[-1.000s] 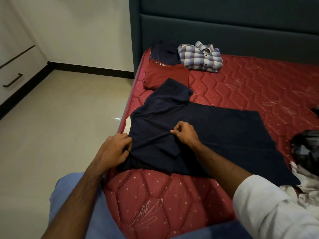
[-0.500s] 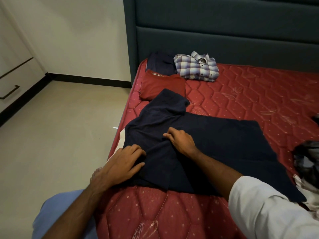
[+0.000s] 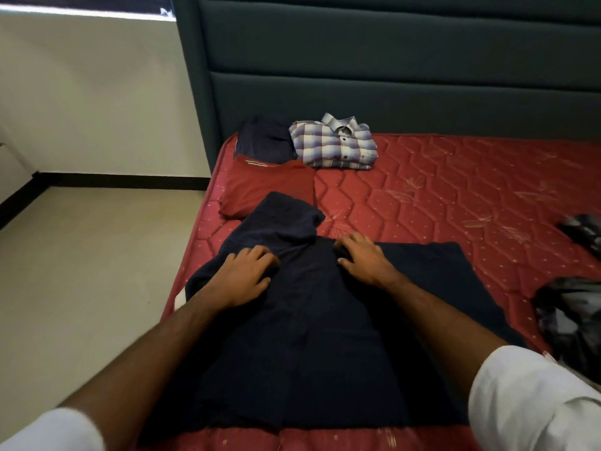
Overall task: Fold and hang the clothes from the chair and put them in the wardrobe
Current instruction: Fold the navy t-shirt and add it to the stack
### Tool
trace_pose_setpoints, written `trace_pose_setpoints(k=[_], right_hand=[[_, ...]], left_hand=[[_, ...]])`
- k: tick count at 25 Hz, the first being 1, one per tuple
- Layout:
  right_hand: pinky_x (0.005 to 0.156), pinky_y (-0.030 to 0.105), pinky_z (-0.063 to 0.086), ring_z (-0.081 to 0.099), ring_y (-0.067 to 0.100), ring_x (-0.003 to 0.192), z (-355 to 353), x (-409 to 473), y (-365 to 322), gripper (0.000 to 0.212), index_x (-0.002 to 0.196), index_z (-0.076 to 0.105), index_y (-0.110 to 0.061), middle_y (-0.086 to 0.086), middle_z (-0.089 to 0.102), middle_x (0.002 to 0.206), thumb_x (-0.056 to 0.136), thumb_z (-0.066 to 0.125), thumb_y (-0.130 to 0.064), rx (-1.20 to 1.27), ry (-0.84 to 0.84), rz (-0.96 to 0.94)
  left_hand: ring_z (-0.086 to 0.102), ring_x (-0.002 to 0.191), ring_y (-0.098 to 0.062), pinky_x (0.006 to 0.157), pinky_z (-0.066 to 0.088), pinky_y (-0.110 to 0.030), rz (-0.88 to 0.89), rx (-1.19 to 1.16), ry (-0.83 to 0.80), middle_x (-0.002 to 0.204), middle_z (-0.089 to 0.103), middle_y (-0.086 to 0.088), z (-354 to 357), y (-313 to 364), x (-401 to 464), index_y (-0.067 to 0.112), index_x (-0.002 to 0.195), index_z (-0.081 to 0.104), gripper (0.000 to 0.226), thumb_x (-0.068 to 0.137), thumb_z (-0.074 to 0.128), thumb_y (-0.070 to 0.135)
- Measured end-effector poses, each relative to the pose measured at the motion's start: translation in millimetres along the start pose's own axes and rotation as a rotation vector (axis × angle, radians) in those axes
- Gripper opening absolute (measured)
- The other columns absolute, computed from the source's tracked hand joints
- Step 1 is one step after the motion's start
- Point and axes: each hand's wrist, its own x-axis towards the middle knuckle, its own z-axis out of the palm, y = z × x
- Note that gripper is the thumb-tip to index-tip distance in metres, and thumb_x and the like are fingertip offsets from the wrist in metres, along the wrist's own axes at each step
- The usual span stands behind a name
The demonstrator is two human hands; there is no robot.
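A dark navy T-shirt [image 3: 312, 346] lies spread on the red mattress [image 3: 455, 196], one sleeve reaching toward the far left. My left hand [image 3: 244, 275] rests flat on its left shoulder area with the fingers spread. My right hand [image 3: 364, 258] presses on the cloth near the collar, fingers mostly straight. Three folded garments sit near the headboard: a checked shirt [image 3: 335, 144], a dark folded piece [image 3: 265, 138] and a red folded shirt [image 3: 270, 187].
A dark padded headboard [image 3: 390, 76] stands behind the bed. Crumpled grey-and-black clothes [image 3: 572, 314] lie at the mattress's right edge, with another dark piece [image 3: 582, 229] above them. Pale tiled floor [image 3: 91, 271] stretches to the left, bordered by a black skirting.
Both hands have slid up the navy T-shirt toward the collar and sleeve and now lie flatter on it. The camera has tilted up and moved closer over the bed.
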Motion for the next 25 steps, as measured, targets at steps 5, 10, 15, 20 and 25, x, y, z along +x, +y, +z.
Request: trace_pose_setpoints(k=[5, 10, 15, 20, 25], right_hand=[[0.108, 0.049, 0.029, 0.043, 0.028, 0.129, -16, 21, 94, 0.047, 0.137, 0.051, -0.03, 0.002, 0.046, 0.134, 0.098, 0.05, -0.056, -0.163, 0.011, 0.119], [0.094, 0.045, 0.038, 0.051, 0.017, 0.104, -17, 27, 137, 0.043, 0.109, 0.06, -0.035, -0.013, 0.056, 0.1, 0.083, 0.064, -0.069, 0.051, 0.083, 0.029], [0.089, 0.039, 0.036, 0.058, 0.007, 0.078, -28, 34, 144, 0.04, 0.078, 0.056, -0.025, -0.012, 0.062, 0.077, 0.085, 0.068, -0.062, 0.089, 0.055, -0.018], [0.085, 0.039, 0.034, 0.056, 0.013, 0.082, -38, 30, 149, 0.044, 0.079, 0.055, -0.022, -0.012, 0.06, 0.082, 0.089, 0.061, -0.065, -0.052, 0.012, -0.025], [0.07, 0.034, 0.046, 0.059, 0.013, 0.075, -63, 33, 169, 0.04, 0.088, 0.059, -0.023, -0.007, 0.064, 0.085, 0.076, 0.085, -0.05, 0.072, -0.28, -0.003]], left_hand=[[0.033, 0.143, -0.033, 0.108, 0.035, -0.061, -0.237, 0.081, 0.073, 0.159, 0.032, -0.005, -3, -2, 113, 0.028, 0.147, 0.04, 0.052, 0.097, 0.053, 0.036], [0.044, 0.134, -0.039, 0.108, 0.033, -0.057, -0.793, -0.314, 0.183, 0.144, 0.045, -0.018, 1, -29, 158, 0.009, 0.14, 0.041, 0.083, 0.082, 0.077, 0.055], [0.064, 0.11, -0.036, 0.096, 0.047, -0.044, -0.747, -0.557, 0.503, 0.115, 0.069, -0.015, -8, -61, 158, 0.012, 0.109, 0.062, 0.031, 0.089, 0.075, 0.032], [0.051, 0.119, -0.039, 0.096, 0.044, -0.059, -0.604, -0.186, 0.653, 0.132, 0.052, -0.014, -14, -55, 146, 0.015, 0.128, 0.054, 0.043, 0.088, 0.068, 0.023], [0.045, 0.116, -0.019, 0.085, 0.039, -0.037, 0.65, 0.692, -0.049, 0.159, 0.033, 0.009, -18, -15, 164, 0.037, 0.15, 0.031, 0.071, 0.085, 0.056, 0.026]])
